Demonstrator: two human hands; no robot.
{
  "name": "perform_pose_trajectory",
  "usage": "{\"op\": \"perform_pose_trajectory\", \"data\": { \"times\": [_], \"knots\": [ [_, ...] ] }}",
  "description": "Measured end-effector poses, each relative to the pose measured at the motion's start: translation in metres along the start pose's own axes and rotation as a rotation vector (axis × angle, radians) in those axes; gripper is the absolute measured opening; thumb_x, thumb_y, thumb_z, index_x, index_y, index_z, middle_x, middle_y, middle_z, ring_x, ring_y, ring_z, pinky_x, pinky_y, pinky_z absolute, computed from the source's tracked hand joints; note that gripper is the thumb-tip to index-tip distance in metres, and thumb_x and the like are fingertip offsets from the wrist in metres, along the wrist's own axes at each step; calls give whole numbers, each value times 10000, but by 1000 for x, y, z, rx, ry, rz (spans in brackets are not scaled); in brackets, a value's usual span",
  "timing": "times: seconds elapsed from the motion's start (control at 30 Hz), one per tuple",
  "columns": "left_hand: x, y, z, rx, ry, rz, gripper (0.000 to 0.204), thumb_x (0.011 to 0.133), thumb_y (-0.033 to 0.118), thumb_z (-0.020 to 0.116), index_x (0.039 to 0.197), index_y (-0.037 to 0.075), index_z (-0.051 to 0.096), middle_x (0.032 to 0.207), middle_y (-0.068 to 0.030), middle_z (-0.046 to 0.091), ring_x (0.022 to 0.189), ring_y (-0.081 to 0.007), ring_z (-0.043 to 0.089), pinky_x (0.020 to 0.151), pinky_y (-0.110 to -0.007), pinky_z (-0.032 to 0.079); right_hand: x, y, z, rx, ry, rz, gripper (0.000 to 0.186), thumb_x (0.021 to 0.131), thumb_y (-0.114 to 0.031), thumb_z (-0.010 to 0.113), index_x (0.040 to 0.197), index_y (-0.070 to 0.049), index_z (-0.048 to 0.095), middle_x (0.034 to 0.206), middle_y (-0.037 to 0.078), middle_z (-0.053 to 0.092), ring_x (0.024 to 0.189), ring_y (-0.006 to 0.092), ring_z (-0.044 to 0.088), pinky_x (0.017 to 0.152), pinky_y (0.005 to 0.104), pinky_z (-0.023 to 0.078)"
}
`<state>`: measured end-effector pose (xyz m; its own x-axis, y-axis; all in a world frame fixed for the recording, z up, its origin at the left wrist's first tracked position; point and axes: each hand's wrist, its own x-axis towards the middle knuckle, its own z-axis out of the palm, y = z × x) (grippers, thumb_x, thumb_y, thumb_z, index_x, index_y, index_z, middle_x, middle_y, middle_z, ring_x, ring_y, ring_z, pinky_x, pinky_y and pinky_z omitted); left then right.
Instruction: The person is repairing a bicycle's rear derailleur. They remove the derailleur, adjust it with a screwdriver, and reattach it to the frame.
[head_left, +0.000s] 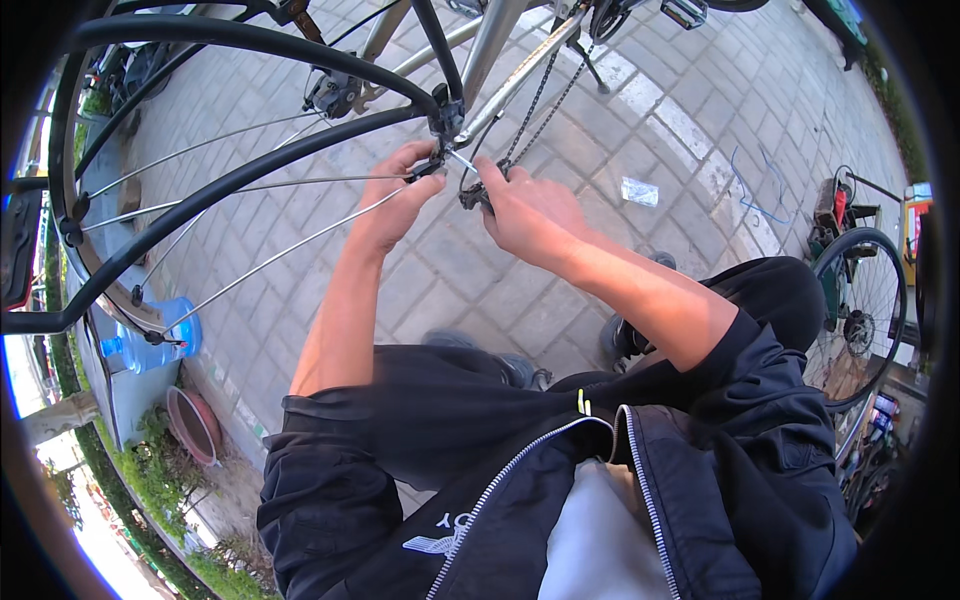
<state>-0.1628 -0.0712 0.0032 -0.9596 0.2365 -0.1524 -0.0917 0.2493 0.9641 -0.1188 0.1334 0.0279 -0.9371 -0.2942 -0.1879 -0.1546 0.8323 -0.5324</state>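
A bicycle frame [480, 55] with black curved tubes [240, 168] and thin silver stays [270, 262] fills the upper left. My left hand [405, 195] is closed around a small black fitting [421, 170] at the junction of tubes. A short silver rod [460, 160] runs from there toward my right hand [525, 215], whose index finger touches its end. My right fingers curl round the dark rear derailleur [470, 195], from which the chain [530, 112] runs upward. Some of my fingertips are hidden behind these parts.
A blue water jug [172, 330] and a reddish basin [195, 425] are at left. Paving [380, 290] carries a small clear packet [639, 192] and a blue wire [750, 200]. A loose wheel [860, 320] stands at right among tools [840, 205]. My bent legs [760, 285] are below.
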Motion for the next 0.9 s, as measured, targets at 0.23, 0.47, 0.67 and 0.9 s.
{"op": "perform_pose_trajectory", "data": {
  "times": [0.23,0.47,0.67,0.9],
  "knots": [
    [2,3,7,-99,-20,-21,578,798,141,705,1339,-14,572,1195,-90,637,1085,-171,579,968,-317,446,24,43,4,1311,-459,185,525,857,-244,709,1239,102,603,1034,112,671,939,170,664,808,337,535],
    [-13,0,5,-64,-19,-49,678,778,187,726,1392,-17,522,1280,-118,593,1094,-184,594,967,-326,457,19,-5,-11,-19,13,3,243,789,-232,682,882,-11,721,914,203,717,843,377,690,774,444,547],
    [-10,-23,23,-112,231,98,640,825,211,741,1390,9,517,1252,-103,599,1126,-190,552,981,-333,429,17,7,-8,40,89,16,259,826,-271,673,885,-21,702,863,211,696,893,405,667,794,478,531],
    [-24,-3,83,-753,164,-345,293,973,386,639,1030,99,654,946,-34,657,875,-173,601,780,-362,482,12,-2,17,-272,241,-50,198,854,-151,639,998,-18,668,1082,190,671,1038,374,645,842,464,545]
  ]
}}
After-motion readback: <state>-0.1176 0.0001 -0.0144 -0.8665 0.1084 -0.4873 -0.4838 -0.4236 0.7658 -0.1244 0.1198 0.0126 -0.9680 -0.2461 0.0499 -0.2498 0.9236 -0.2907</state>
